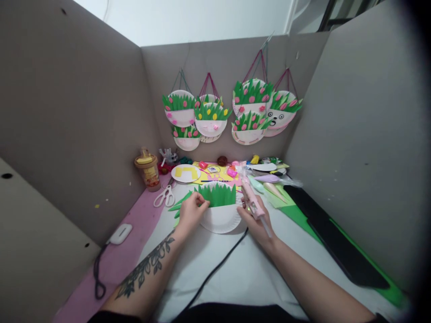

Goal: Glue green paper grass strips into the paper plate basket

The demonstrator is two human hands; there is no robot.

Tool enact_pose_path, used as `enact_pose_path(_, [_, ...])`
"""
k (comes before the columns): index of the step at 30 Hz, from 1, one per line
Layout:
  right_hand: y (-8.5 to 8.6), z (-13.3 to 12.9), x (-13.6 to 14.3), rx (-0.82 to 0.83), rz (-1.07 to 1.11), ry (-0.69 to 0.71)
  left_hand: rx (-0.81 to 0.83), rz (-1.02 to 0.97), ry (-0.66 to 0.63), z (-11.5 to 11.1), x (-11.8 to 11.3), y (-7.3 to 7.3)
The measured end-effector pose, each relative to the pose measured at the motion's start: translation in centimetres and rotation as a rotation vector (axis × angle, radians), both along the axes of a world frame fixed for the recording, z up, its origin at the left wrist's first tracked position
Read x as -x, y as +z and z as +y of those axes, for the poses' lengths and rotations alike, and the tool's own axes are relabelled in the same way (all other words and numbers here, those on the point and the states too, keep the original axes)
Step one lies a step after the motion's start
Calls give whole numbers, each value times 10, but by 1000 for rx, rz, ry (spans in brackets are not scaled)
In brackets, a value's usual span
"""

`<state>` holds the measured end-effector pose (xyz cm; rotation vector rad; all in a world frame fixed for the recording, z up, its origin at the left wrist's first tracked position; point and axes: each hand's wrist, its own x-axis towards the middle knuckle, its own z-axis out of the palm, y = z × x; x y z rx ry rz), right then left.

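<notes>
Paper plate [221,220] with a green fringe [220,196], resting on the bench [232,280] between the left hand [192,208] and the right hand [259,225].
Nearest, a black cord [215,271] trails over the bench; then comes the plate's white front half, probably light and fairly stiff, best taken by its crimped rim, since a hard squeeze would likely bend it. The left hand seems to pinch the fringe's left end between thumb and bunched fingers; the right grasps a pink glue gun [251,197] beside the plate's right edge. The fringe looks like thin paper, easily creased at its points, so its lower part should bear a grip better. Beyond lie white-handled scissors [166,193]; similar plates [211,129] hang on the far wall [222,58].
</notes>
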<state>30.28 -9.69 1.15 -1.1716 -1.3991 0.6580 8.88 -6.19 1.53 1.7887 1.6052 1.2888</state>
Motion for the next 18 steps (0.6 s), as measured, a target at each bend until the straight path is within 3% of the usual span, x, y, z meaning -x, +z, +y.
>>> enact_pose_path(18, [0, -3, 1, -12, -10, 4, -32, -41, 1, 3, -3, -3])
